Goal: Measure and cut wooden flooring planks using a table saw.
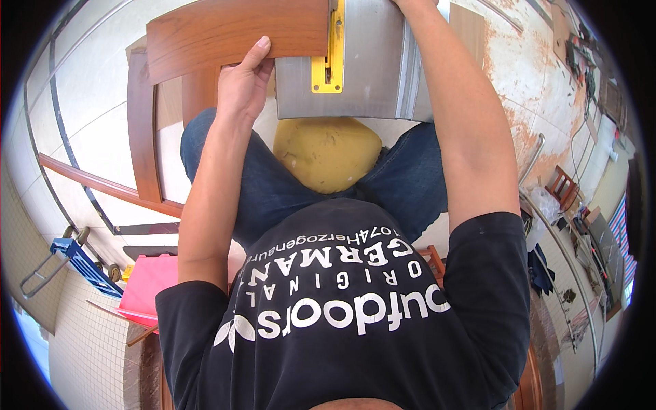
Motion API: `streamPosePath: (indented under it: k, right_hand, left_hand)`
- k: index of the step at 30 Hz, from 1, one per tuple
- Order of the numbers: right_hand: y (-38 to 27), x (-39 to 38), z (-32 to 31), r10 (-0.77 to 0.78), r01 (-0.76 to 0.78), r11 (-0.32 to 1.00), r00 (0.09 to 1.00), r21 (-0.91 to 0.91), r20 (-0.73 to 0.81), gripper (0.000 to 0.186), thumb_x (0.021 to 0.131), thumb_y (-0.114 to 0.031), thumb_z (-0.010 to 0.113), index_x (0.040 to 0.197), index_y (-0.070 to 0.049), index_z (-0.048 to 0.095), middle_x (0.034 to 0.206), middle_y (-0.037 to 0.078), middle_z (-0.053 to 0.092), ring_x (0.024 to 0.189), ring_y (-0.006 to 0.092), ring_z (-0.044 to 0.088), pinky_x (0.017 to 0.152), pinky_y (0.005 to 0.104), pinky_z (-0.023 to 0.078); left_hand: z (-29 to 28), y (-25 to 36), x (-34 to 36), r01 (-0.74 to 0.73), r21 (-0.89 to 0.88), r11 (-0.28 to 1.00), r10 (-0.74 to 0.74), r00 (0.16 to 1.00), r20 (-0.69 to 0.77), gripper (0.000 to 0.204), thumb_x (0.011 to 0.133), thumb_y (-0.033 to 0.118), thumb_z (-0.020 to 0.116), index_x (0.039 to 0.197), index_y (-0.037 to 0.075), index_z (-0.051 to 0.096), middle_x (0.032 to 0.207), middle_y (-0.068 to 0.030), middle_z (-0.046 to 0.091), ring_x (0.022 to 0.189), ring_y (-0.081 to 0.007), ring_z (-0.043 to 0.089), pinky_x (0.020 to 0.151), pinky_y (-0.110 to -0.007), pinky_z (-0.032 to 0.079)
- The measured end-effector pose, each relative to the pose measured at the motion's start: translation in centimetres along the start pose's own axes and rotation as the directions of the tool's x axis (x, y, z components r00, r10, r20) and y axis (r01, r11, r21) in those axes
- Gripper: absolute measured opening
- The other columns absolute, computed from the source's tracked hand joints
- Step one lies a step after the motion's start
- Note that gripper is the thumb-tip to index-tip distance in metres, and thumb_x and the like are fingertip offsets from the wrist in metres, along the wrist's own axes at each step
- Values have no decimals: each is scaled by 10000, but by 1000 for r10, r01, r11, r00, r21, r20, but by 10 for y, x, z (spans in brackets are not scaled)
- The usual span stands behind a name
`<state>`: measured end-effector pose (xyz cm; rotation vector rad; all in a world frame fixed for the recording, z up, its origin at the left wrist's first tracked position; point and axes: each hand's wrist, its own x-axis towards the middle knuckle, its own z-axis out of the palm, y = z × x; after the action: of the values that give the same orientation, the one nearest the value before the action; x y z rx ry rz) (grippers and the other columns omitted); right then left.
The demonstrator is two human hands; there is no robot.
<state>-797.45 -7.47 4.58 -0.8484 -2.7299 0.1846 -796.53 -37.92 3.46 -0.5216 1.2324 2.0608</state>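
My left hand grips the lower edge of a curved reddish-brown wooden board, thumb on its face. That board reaches across part of a grey metal saw table, over a yellow slotted plate set into the metal. My right hand is at the far edge of the metal table, mostly cut off by the top of the picture, so its grip is hidden. Below the table is a yellow rounded object between my knees.
Wooden chair parts lie at left, beside a blue hand truck and a pink object. At right, sawdust marks the tiled floor, with a curved metal rail, cables and assorted clutter.
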Motion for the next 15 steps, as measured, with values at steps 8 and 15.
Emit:
streamPosePath:
  k: [8, 15]
  right_hand:
    - [1, -1, 2, -2, 3, 1000, 1000, -30, 19, 553, 945, -327, 485, 1383, 10, 508, 1448, 183, 499, 1377, 333, 402, 1150, 536, 261]
    - [1, -1, 1, -3, 3, 1000, 1000, -20, 8, 534, 935, -317, 492, 1360, 5, 528, 1425, 186, 517, 1353, 341, 424, 1133, 537, 277]
  left_hand:
    - [-9, 4, -3, 10, -30, 1000, -11, 999, -42, 335, 905, 67, 728, 1204, 52, 577, 1158, -56, 635, 1080, -161, 604, 957, -298, 507]
    - [-4, 0, -8, 20, 8, 1000, -20, 1000, -3, 329, 912, 81, 724, 1209, 49, 584, 1147, -52, 641, 1070, -153, 606, 956, -291, 507]
